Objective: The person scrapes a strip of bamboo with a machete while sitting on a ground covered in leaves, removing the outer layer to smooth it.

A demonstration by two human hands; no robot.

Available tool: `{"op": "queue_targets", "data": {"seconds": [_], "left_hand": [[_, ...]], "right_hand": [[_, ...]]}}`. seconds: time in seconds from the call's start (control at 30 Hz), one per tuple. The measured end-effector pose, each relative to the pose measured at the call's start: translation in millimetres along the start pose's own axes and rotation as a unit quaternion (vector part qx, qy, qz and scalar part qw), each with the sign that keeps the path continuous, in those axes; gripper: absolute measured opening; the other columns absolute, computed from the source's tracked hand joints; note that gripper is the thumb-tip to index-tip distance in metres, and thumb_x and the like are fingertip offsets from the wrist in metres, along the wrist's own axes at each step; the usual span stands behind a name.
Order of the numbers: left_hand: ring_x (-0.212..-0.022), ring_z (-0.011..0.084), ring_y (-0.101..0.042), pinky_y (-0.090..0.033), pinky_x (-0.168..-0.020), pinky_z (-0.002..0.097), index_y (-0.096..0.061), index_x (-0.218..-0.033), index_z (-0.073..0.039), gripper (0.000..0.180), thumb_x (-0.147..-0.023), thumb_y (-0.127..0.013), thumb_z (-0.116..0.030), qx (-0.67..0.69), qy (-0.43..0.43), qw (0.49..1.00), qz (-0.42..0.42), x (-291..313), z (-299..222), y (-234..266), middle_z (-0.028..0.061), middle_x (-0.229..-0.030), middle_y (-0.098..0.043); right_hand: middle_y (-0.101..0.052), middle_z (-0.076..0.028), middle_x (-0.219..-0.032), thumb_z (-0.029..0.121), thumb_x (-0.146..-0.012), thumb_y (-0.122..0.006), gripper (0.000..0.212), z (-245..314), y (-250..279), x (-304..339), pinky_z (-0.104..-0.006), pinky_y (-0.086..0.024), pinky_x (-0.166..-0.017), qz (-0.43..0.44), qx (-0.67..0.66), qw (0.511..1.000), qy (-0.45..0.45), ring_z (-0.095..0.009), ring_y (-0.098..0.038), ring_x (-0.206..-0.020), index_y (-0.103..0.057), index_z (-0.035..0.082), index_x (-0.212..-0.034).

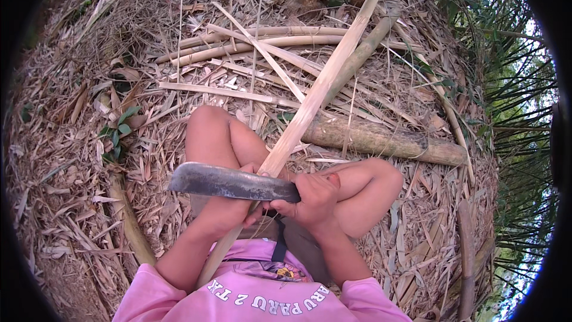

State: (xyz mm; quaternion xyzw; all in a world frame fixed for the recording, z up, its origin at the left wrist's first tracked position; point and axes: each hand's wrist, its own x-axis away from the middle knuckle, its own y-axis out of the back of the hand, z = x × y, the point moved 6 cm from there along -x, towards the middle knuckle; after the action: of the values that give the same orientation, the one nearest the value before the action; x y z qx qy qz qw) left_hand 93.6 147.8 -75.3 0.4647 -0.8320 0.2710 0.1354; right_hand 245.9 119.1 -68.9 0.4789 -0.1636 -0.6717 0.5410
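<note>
An outdoor bamboo-working spot in a grove; the ground [71, 161] lies thick with dry leaves and shavings; split bamboo strips [250, 42] and a thick bamboo log [381, 140] are scattered about; green foliage [512, 101] stands at the right edge.

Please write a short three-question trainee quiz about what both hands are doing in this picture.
1. True or false: the right hand grips the handle of the broad grey metal chopping blade.
2. What does the left hand hold?
A. a green leaf
B. the long pale split bamboo strip
C. a rope
3. Where does the thick round bamboo log lie?

Key:
1. True
2. B
3. On the dry leaf litter, beyond the right knee.
</note>
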Motion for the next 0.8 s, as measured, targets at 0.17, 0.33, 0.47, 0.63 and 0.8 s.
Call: {"op": "queue_targets", "data": {"seconds": [0.17,0.33,0.47,0.63,0.8], "left_hand": [[-0.049,0.0057,-0.044,-0.033,-0.041,0.0215,-0.047,-0.109,-0.007,0.018,-0.105,-0.047,-0.025,0.034,-0.007,0.999,-0.005,6.5,2.0,-2.0,0.0005,-0.073,-0.05],[-0.051,0.0057,-0.045,-0.034,-0.043,0.0221,-0.048,-0.112,-0.008,0.013,-0.102,-0.048,-0.016,0.053,0.024,0.998,-0.006,6.1,3.2,-1.1,0.0002,-0.075,-0.05],[-0.055,0.0051,-0.044,-0.035,-0.047,0.0219,-0.05,-0.121,-0.007,0.022,-0.099,-0.054,-0.012,0.0,-0.036,0.998,0.054,10.5,-2.7,-0.9,-0.0007,-0.077,-0.05],[-0.056,0.0059,-0.043,-0.032,-0.048,0.0212,-0.049,-0.126,-0.003,0.027,-0.102,-0.051,-0.013,-0.109,-0.171,0.971,0.128,15.7,-2.1,3.9,-0.0013,-0.076,-0.05],[-0.049,0.0067,-0.039,-0.029,-0.044,0.0236,-0.05,-0.122,-0.003,0.029,-0.103,-0.051,-0.025,0.113,0.021,0.985,0.13,24.8,1.8,4.1,-0.0013,-0.068,-0.046]], "right_hand": [[-0.052,-0.01,-0.058,0.077,-0.084,-0.049,0.073,8.4,-0.6,0.8,-0.0398,-0.036,-0.056,-0.053,-0.005,0.999,-0.013,-0.028,-0.056,-0.052,-0.054,0.006,-0.068],[-0.054,-0.011,-0.06,0.074,-0.083,-0.054,0.07,10.7,4.2,-1.3,-0.04,-0.04,-0.055,-0.035,0.022,0.999,-0.004,-0.028,-0.058,-0.054,-0.054,0.005,-0.068],[-0.057,-0.011,-0.062,0.069,-0.079,-0.064,0.066,8.2,6.2,-1.7,-0.0378,-0.047,-0.054,-0.021,0.016,1.0,0.003,-0.028,-0.06,-0.055,-0.055,0.005,-0.069],[-0.056,-0.012,-0.061,0.071,-0.079,-0.062,0.068,13.7,9.0,-3.2,-0.0385,-0.045,-0.054,-0.044,0.006,0.999,0.021,-0.029,-0.059,-0.054,-0.055,0.004,-0.069],[-0.053,-0.01,-0.057,0.073,-0.078,-0.061,0.068,-6.3,5.1,-5.0,-0.0385,-0.044,-0.052,-0.03,-0.01,0.999,-0.024,-0.027,-0.057,-0.05,-0.057,0.006,-0.07]]}}
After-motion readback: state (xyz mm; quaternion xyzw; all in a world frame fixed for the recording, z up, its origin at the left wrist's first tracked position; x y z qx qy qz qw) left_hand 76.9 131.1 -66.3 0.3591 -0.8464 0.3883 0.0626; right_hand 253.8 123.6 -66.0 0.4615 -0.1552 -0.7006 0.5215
